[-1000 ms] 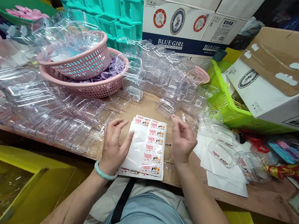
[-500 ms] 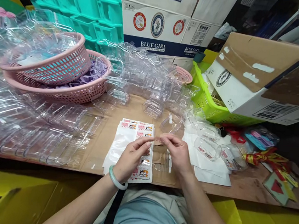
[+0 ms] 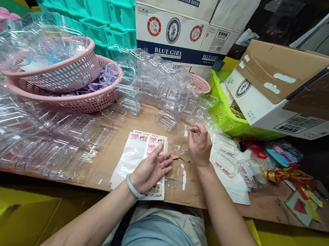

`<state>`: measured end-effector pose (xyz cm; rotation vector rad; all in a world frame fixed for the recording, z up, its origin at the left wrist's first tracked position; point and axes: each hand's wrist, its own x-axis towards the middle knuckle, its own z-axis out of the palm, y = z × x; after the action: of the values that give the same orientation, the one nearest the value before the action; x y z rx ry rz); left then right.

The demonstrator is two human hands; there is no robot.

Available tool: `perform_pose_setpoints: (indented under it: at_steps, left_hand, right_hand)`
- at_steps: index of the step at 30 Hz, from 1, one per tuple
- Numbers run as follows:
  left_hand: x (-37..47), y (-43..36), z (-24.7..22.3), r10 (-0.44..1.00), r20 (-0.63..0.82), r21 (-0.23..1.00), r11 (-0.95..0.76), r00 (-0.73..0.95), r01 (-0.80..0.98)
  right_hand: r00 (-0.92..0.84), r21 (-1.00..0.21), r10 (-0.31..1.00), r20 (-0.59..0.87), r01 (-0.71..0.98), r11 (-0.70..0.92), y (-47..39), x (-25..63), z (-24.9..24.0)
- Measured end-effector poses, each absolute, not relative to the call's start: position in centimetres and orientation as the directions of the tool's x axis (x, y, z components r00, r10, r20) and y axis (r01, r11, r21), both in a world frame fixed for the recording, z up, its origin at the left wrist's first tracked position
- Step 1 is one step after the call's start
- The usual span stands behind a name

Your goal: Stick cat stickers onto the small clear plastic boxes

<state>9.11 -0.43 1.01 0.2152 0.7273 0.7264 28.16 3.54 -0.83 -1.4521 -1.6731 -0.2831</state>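
Observation:
My left hand (image 3: pixel 151 169), with a pale bangle at its wrist, hovers palm up over the sticker sheets (image 3: pixel 121 163), its fingers apart and nothing in them. The sheets carry cat pictures and pink print. My right hand (image 3: pixel 200 144) is pinched on a clear plastic case (image 3: pixel 180 139) in front of the pile of clear cases (image 3: pixel 163 78). Right of that hand, a clear case with a cat sticker (image 3: pixel 224 164) lies on white paper (image 3: pixel 238 193).
Pink baskets (image 3: pixel 96 104) and rows of clear cases (image 3: pixel 46 157) fill the left. A green basket (image 3: pixel 229 124) holds a tilted carton (image 3: pixel 261 98) at the right. Ribbons (image 3: pixel 285 175) lie near the right edge. Beer cartons (image 3: pixel 174 32) and turquoise crates (image 3: pixel 97 6) stand behind.
My hands have moved apart. The left has opened and turned palm up; the right has moved up and forward and taken hold of a clear case.

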Motion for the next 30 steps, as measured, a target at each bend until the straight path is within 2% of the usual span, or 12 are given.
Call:
perform_pose_setpoints:
  at_steps: [3,6,13,15,18,21,23,27,30]
  left_hand:
    - [9.0,-0.3,1.3,0.715,-0.427,0.441,0.699,0.554,-0.563]
    - [8.8,-0.4,1.4,0.738,-0.352,0.467,0.672,0.576,-0.575]
    - [8.0,-1.9,1.6,0.735,-0.380,0.437,0.678,0.562,-0.591]
    - [7.3,-1.7,1.7,0.738,-0.353,0.486,0.670,0.575,-0.561]
    - [5.5,-0.9,1.7,0.830,-0.328,0.684,0.538,0.452,-0.492]
    - [3.8,-0.2,1.2,0.859,-0.354,0.803,0.482,0.370,-0.351]
    - [3.2,0.0,0.7,0.838,-0.381,0.801,0.510,0.391,-0.313]
    - [3.2,0.0,0.2,0.827,-0.377,0.772,0.529,0.417,-0.352]
    - [3.3,0.1,0.0,0.824,-0.385,0.753,0.540,0.415,-0.375]
  right_hand:
    - [0.192,-0.480,0.595,0.780,0.795,0.372,0.9,26.2,-1.0]
    - [0.227,-0.530,0.596,0.771,0.747,0.401,-0.5,24.8,-1.3]
    - [0.383,-0.671,0.596,0.706,0.630,0.390,-1.0,24.1,-1.4]
    - [0.362,-0.740,0.686,0.631,0.547,0.391,-1.1,24.3,-0.8]
    - [0.310,-0.845,0.827,0.469,0.430,0.319,-1.6,25.2,0.7]
    - [0.329,-0.871,0.859,0.393,0.432,0.233,-2.2,25.9,2.4]
    - [0.297,-0.903,0.897,0.328,0.377,0.206,-2.6,25.4,3.3]
    - [0.053,-0.987,0.997,0.054,0.155,0.045,-2.9,22.9,4.0]
    - [-0.039,-0.984,0.999,-0.033,0.175,-0.026,-2.6,21.7,3.7]
